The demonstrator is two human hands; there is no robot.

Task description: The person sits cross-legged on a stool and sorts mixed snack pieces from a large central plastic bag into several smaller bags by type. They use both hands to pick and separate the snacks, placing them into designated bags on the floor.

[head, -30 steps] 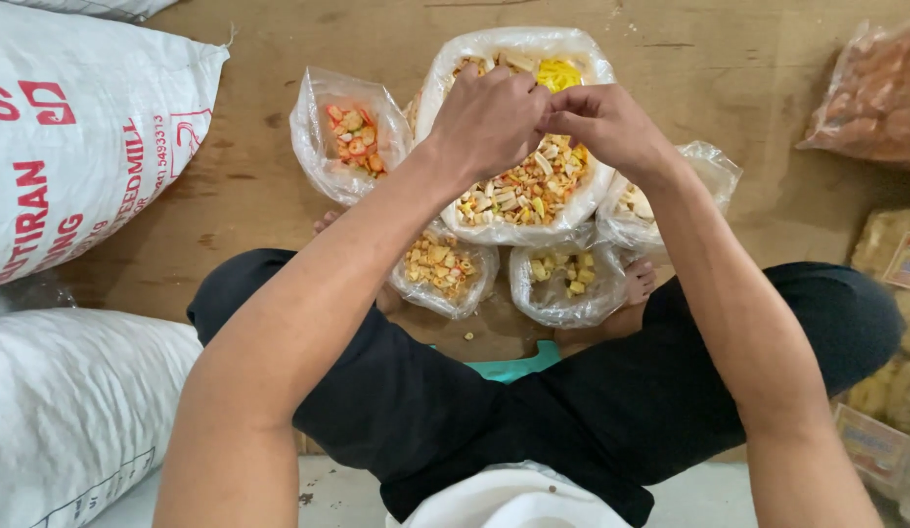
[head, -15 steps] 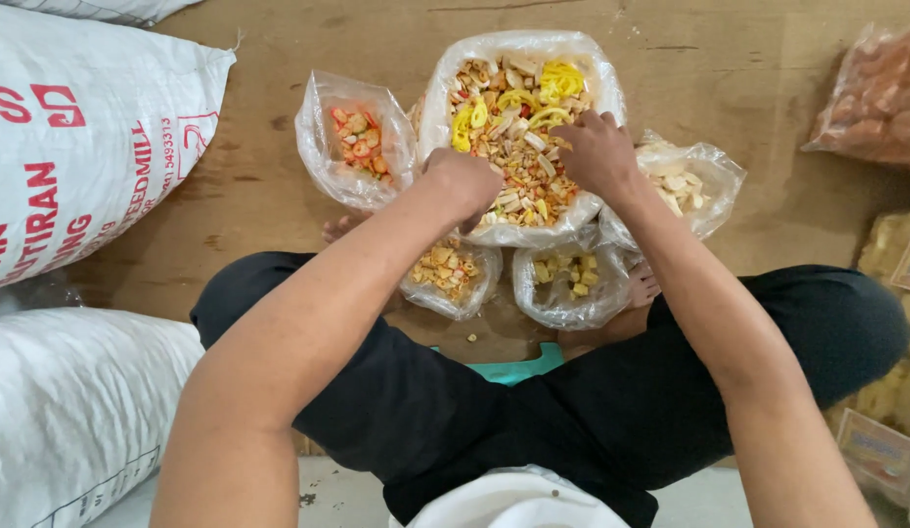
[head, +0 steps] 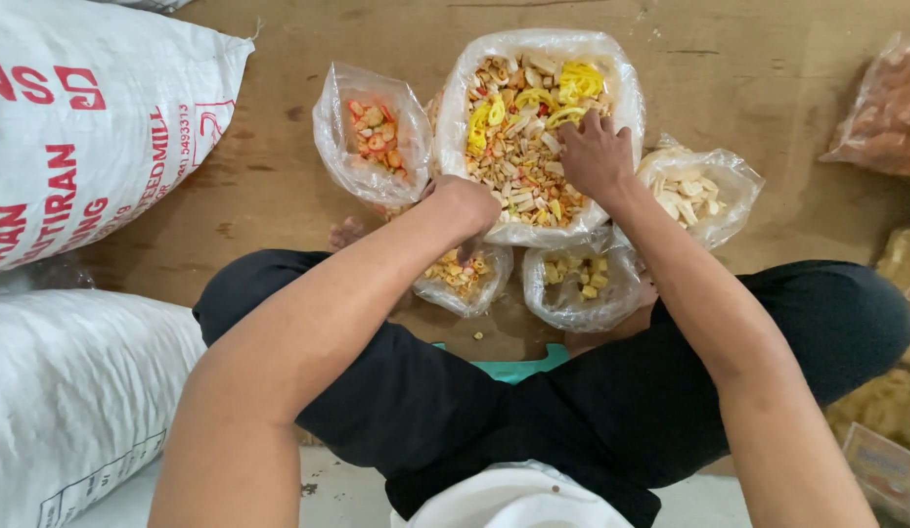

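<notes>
1. Far left, a big white sack (head: 93,127) with red and black print lies on the wooden floor (head: 768,78); a second white sack (head: 73,401) lies nearer, below it.
2. Left of centre, a small clear bag (head: 372,142) holds orange-red crackers.
3. The left hand (head: 466,207) rests at the near rim of the large clear bag (head: 533,127). Whether its fingers are closed I cannot tell.
4. That bag, in the middle, holds mixed beige and yellow crackers.
5. The right hand (head: 597,156) lies on the mix, fingers spread, seemingly stirring or sorting. A gentle lift would spare the brittle pieces.
6. Two small bags (head: 572,288) sit nearer; another bag (head: 704,191) of pale pieces sits right.
7. Far right, an orange-brown packet (head: 880,112).
</notes>
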